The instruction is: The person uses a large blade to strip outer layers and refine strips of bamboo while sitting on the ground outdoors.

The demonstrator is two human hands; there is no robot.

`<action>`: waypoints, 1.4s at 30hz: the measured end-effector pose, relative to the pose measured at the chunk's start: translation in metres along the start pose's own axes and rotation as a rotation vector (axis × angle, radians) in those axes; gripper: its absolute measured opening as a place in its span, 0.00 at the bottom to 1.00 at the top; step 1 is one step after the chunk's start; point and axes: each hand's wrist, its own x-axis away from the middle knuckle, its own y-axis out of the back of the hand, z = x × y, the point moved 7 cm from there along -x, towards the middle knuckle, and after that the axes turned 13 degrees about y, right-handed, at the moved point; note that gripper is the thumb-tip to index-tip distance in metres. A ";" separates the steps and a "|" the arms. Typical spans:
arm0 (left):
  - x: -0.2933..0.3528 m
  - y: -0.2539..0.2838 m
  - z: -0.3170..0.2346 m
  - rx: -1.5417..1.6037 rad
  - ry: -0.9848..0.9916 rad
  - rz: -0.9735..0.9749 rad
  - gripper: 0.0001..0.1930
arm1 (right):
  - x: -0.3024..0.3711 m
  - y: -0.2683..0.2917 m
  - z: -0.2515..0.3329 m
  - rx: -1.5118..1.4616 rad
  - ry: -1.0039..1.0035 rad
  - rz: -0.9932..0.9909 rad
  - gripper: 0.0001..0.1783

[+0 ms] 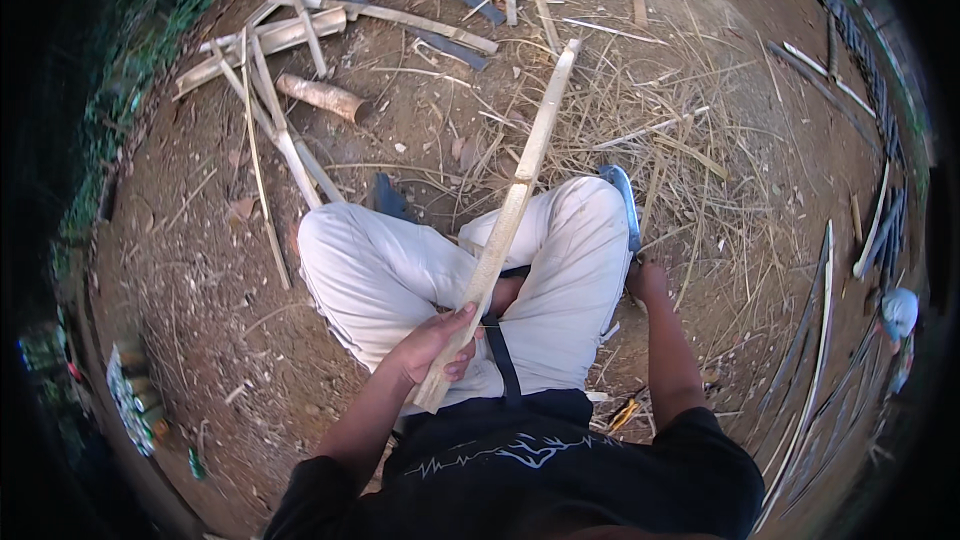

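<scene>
A long split-bamboo slat (525, 175) is gripped near its lower end by the left hand (440, 342) and is held slanting up and to the right over folded legs in pale trousers (385, 255). A broad-bladed knife (622, 202) is held by the right hand (646, 278) beside the right knee, while the earth (250, 360) beyond is strewn with thin shavings (650, 140), split bamboo lengths (275, 37) and a short cylindrical log (320, 97).

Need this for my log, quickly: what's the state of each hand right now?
Left hand: closed, holding the pale wooden strip near its lower end.
Right hand: closed, holding the knife, grip partly hidden.
</scene>
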 end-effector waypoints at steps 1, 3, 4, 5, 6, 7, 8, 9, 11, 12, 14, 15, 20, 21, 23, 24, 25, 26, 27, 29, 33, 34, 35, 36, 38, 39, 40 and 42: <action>0.002 -0.003 -0.001 0.005 -0.002 0.001 0.25 | -0.003 -0.010 0.005 0.010 0.018 0.038 0.21; 0.002 -0.010 0.000 0.011 -0.004 0.003 0.24 | -0.010 -0.015 0.006 0.027 0.031 -0.010 0.24; 0.003 -0.008 0.001 0.015 -0.017 -0.008 0.24 | -0.014 -0.020 0.011 0.031 0.039 -0.031 0.25; 0.000 -0.009 0.000 0.006 -0.022 -0.005 0.24 | -0.017 -0.026 0.000 -0.018 -0.002 -0.073 0.25; -0.001 -0.010 0.000 -0.005 -0.026 0.000 0.24 | -0.022 -0.032 -0.010 -0.067 -0.045 -0.116 0.25; -0.001 -0.010 -0.002 0.012 -0.053 -0.013 0.24 | -0.025 -0.033 -0.014 -0.119 -0.082 -0.157 0.26; 0.000 -0.010 -0.004 0.027 -0.079 -0.025 0.25 | -0.024 -0.034 -0.019 -0.238 -0.109 -0.206 0.26; 0.002 -0.010 -0.007 0.040 -0.103 -0.035 0.26 | -0.021 -0.036 -0.024 -0.355 -0.139 -0.256 0.26; 0.010 -0.009 -0.011 0.051 -0.118 -0.059 0.26 | -0.017 -0.027 -0.009 -0.402 -0.119 -0.273 0.27; 0.016 -0.004 -0.010 0.065 -0.124 -0.081 0.26 | -0.006 -0.011 0.014 -0.332 -0.075 -0.234 0.27; 0.021 -0.005 -0.014 0.068 -0.089 -0.060 0.25 | 0.007 0.033 0.036 -0.277 -0.024 -0.217 0.26; 0.020 -0.006 -0.015 0.061 -0.070 -0.043 0.25 | 0.009 0.051 0.038 -0.298 -0.012 -0.230 0.25; 0.012 -0.017 -0.012 0.196 -0.028 0.179 0.23 | 0.042 0.136 0.085 -0.395 0.131 -0.463 0.23; 0.011 -0.020 -0.011 0.230 -0.021 0.212 0.22 | 0.048 0.153 0.103 -0.402 0.196 -0.428 0.23; 0.011 -0.025 -0.011 0.276 -0.027 0.263 0.22 | 0.065 0.184 0.144 -0.421 0.322 -0.356 0.23; 0.011 -0.027 -0.011 0.296 -0.025 0.292 0.21 | 0.076 0.195 0.171 -0.352 0.438 -0.322 0.26; 0.011 -0.027 -0.010 0.309 -0.026 0.298 0.21 | 0.085 0.201 0.197 -0.290 0.560 -0.292 0.29; 0.010 -0.026 -0.007 0.325 -0.024 0.308 0.21 | 0.097 0.205 0.224 -0.124 0.747 -0.250 0.31; 0.009 -0.025 -0.004 0.342 -0.024 0.318 0.21 | 0.109 0.206 0.248 0.047 0.930 -0.203 0.34; 0.011 -0.019 0.008 0.344 -0.015 0.354 0.21 | 0.119 0.200 0.268 0.227 1.151 -0.164 0.38; 0.032 -0.004 0.044 0.337 0.034 0.350 0.22 | 0.078 0.184 0.259 0.172 1.104 -0.151 0.41; 0.039 -0.001 0.053 0.330 0.044 0.274 0.21 | 0.050 0.176 0.246 0.123 0.984 -0.123 0.42; 0.039 0.002 0.056 0.356 0.048 0.292 0.21 | 0.030 0.176 0.240 0.083 0.867 -0.108 0.42; 0.038 0.008 0.059 0.381 0.053 0.311 0.21 | 0.028 0.175 0.241 0.123 0.889 -0.124 0.42; 0.038 0.014 0.059 0.413 0.040 0.345 0.21 | 0.026 0.175 0.259 0.187 0.940 -0.162 0.41; 0.039 0.014 0.057 0.418 0.028 0.368 0.21 | 0.036 0.175 0.270 0.185 1.039 -0.166 0.41; 0.041 0.013 0.059 0.428 0.027 0.393 0.21 | 0.057 0.183 0.284 0.181 1.131 -0.158 0.40; 0.045 0.008 0.066 0.444 0.067 0.347 0.20 | 0.075 0.178 0.287 0.252 1.327 -0.172 0.39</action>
